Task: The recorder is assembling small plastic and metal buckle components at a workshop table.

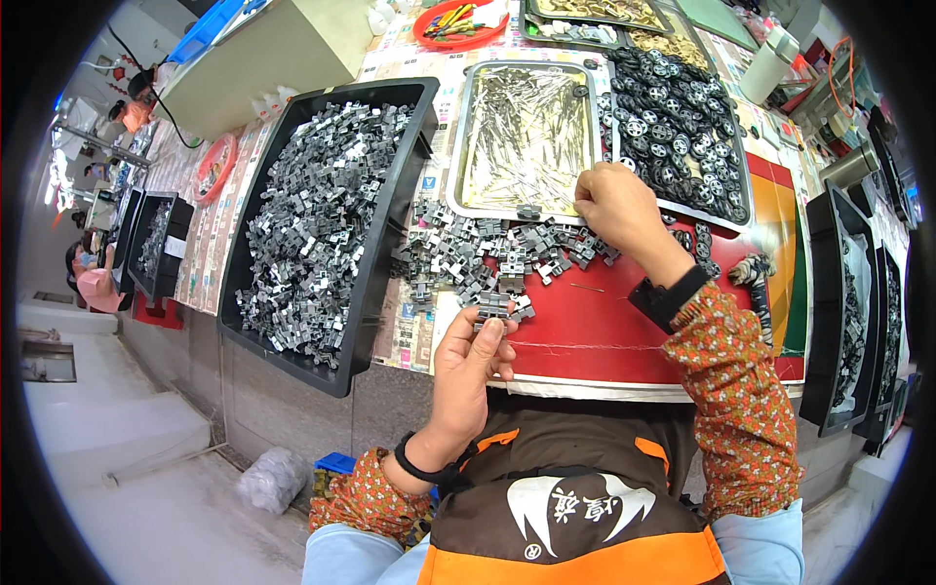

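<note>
My left hand (466, 375) pinches a small grey plastic car part (492, 306) between thumb and fingers, just above the table's near edge. My right hand (621, 207) is at the near right corner of a metal tray (458, 146) of thin metal pins (531, 127). Its fingers are drawn together, and whatever is between them is hidden. Between the hands lies a loose heap of similar grey parts (478, 244). To the right of the pins, another tray is heaped with small black toy wheels (678, 127), several of which lie on the red board.
A deep black bin (366, 302) of grey parts stands on the left. The red board (624, 336) carries a tape-wrapped tool (756, 283) near its right side. An orange-red basket (458, 24) and a pale bottle (770, 63) stand farther back. More black bins (838, 322) are at far right.
</note>
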A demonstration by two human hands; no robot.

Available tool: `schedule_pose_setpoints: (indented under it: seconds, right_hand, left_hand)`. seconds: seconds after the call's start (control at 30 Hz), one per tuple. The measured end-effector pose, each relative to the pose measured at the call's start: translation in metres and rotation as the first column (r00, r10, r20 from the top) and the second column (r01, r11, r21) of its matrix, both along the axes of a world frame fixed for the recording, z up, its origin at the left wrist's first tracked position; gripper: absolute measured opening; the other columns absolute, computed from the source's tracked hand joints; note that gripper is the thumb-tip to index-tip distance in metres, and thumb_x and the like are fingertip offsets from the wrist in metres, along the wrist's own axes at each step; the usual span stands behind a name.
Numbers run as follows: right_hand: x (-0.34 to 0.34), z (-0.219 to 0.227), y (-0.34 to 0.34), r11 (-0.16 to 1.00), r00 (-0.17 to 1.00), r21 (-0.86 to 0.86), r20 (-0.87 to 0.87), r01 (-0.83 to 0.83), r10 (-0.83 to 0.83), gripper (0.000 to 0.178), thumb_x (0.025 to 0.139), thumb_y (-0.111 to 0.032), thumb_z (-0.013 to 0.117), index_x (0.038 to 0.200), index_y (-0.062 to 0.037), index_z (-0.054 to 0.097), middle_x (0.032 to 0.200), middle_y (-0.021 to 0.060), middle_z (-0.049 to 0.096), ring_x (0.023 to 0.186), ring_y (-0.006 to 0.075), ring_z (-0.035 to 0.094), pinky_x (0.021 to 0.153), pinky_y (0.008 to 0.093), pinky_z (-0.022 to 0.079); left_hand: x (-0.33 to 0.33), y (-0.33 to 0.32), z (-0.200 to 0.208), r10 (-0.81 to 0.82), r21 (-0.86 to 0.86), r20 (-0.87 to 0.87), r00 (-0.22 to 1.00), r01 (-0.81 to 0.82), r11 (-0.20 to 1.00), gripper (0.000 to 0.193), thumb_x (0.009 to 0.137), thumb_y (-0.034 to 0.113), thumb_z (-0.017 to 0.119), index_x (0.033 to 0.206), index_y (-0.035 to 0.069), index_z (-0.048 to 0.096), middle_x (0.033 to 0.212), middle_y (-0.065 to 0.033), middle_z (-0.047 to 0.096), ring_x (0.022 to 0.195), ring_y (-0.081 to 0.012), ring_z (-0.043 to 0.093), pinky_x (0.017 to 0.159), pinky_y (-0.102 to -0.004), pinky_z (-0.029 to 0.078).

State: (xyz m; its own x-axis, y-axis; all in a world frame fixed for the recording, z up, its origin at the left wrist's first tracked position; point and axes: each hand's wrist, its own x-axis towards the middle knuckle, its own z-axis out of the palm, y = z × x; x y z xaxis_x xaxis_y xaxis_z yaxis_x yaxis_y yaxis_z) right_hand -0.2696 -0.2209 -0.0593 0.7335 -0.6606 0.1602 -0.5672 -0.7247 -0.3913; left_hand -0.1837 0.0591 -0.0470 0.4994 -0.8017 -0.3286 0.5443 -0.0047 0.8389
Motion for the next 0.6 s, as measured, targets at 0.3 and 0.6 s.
schedule_pose_setpoints:
  seconds: [0.3,0.6]
  right_hand:
    - [0.019,-0.020,-0.007,0.976,0.994,-0.211,-0.110,-0.051,0.028,0.010,0.079,-0.010,0.067,0.078,-0.0007,0.069,0.088,0.0188,0.070,0.089,0.0398,0.067,0.079,0.0511,0.055]
    - [0.010,-0.005,-0.002,0.995,0.998,-0.090,-0.044,-0.047,0.043,0.015,0.086,-0.017,0.072,0.088,-0.0034,0.065,0.092,0.0152,0.067,0.094,0.0371,0.067,0.080,0.0492,0.054]
  left_hand:
    - [0.007,-0.001,-0.006,-0.023,0.028,0.030,0.999,0.022,0.999,0.025,0.110,0.023,0.059,0.128,0.005,0.063,0.109,-0.0016,0.069,0.081,-0.0045,0.061,0.065,-0.0201,0.051]
    - [0.003,-0.006,-0.011,-0.056,0.029,-0.022,0.998,0.057,0.998,0.018,0.106,0.022,0.066,0.118,0.011,0.057,0.099,-0.0054,0.072,0.073,-0.0052,0.064,0.062,-0.0214,0.053]
